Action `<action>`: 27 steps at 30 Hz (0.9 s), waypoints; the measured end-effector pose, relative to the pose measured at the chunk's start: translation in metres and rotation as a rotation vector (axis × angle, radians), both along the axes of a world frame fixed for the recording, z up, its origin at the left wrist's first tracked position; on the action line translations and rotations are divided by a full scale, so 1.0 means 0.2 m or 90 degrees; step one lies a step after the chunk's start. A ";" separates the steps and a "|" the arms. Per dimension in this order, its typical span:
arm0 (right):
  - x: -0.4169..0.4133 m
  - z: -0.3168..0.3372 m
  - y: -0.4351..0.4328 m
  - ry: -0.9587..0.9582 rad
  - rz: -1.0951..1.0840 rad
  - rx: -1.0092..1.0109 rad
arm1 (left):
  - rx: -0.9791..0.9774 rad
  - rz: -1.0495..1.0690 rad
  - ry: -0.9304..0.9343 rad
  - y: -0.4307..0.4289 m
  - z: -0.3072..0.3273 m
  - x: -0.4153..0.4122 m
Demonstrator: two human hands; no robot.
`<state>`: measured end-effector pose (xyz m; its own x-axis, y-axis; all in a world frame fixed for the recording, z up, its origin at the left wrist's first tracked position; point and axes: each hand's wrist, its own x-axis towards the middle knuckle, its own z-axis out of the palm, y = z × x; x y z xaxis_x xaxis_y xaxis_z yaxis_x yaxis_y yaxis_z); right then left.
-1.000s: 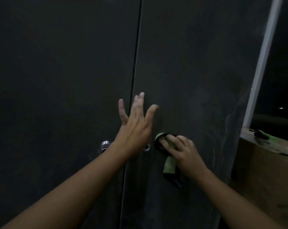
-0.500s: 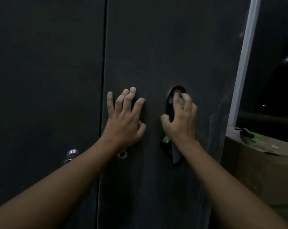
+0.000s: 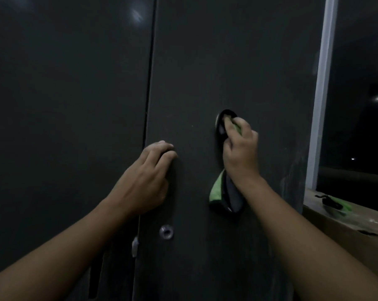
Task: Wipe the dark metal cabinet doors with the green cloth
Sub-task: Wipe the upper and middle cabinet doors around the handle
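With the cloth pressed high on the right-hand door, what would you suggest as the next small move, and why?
Probably draw the right hand and green cloth down the right door in one stroke. The cloth sits mid-panel with its tail hanging below, the panel beneath shows faint smears near its right edge, and the left hand rests against the door near the seam.

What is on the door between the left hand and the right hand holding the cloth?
Head view: only bare dark door surface lies between the left hand and the right hand with the green cloth.
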<state>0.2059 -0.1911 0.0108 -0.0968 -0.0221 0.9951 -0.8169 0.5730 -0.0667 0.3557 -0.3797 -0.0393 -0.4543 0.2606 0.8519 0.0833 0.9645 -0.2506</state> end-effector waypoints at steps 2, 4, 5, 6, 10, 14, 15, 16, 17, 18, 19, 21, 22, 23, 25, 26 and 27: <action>0.07 0.15 -0.11 0.000 0.009 -0.010 | 0.042 -0.037 -0.009 0.00 0.02 0.03; 0.15 0.20 -0.22 0.026 0.010 0.043 | 0.088 -0.082 -0.008 -0.01 0.05 0.05; 0.18 0.19 -0.26 0.055 0.003 0.090 | 0.106 -0.103 0.001 -0.02 0.07 0.06; 0.21 0.16 -0.30 0.095 -0.004 0.141 | 0.120 -0.120 0.013 -0.04 0.08 0.08; 0.23 -0.04 -0.30 0.268 0.030 0.316 | 0.157 -0.126 0.080 -0.09 0.15 0.15; 0.14 0.01 -0.20 0.431 -0.008 0.455 | 0.122 -0.108 0.098 -0.12 0.31 0.17; 0.11 0.09 -0.18 0.450 -0.013 0.447 | 0.100 -0.100 0.097 -0.12 0.37 0.16; 0.08 0.19 -0.17 0.451 -0.016 0.418 | 0.079 -0.092 0.101 -0.12 0.44 0.15; 0.04 0.30 -0.15 0.440 -0.027 0.374 | 0.062 -0.080 0.109 -0.12 0.51 0.13; 0.01 0.41 -0.14 0.417 -0.044 0.314 | 0.053 -0.065 0.119 -0.12 0.58 0.11; -0.02 0.52 -0.12 0.379 -0.059 0.245 | 0.053 -0.047 0.129 -0.12 0.65 0.09; -0.05 0.74 -0.11 0.257 -0.063 0.099 | 0.079 -0.008 0.145 -0.13 0.79 0.06; -0.05 0.84 -0.12 0.187 -0.054 0.030 | 0.090 0.008 0.145 -0.13 0.85 0.05; -0.05 0.93 -0.14 0.128 -0.043 -0.033 | 0.091 0.018 0.141 -0.14 0.92 0.04; 0.01 1.05 -0.22 0.090 -0.031 -0.104 | 0.081 0.021 0.130 -0.14 1.05 0.02; 0.04 1.06 -0.27 0.106 -0.033 -0.098 | 0.088 0.006 0.126 -0.13 1.13 0.02; 0.07 1.05 -0.31 0.129 -0.034 -0.058 | 0.110 -0.021 0.129 -0.12 1.21 0.03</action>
